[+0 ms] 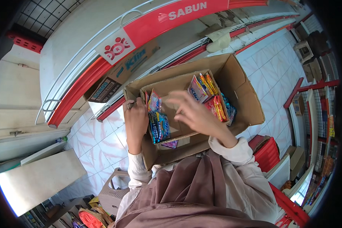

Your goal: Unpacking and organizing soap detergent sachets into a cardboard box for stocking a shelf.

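Observation:
A large open cardboard box (246, 94) is before me, with a smaller open cardboard box (175, 78) inside it. My left hand (136, 116) rests at the left walls of both boxes, fingers bent over the edge; what its fingertips touch is hidden. Blurred by motion, my right hand (192, 112) is over the inner box, its fingers apart and nothing seen in them. Blue sachets (160, 127) and a pink-blue sachet (154, 102) stand along the inner box's left side. Klin packets (197, 89) and red-yellow sachets (218, 108) stand at its right. Dark blue packets (230, 109) lie between the boxes.
A shelf with a red edge strip (176, 17) curves above the boxes; a Klin carton (125, 72) stands on a lower level. A brown plastic chair (112, 192) is at lower left, a red basket (268, 155) at right. Stocked racks (325, 114) line the far right.

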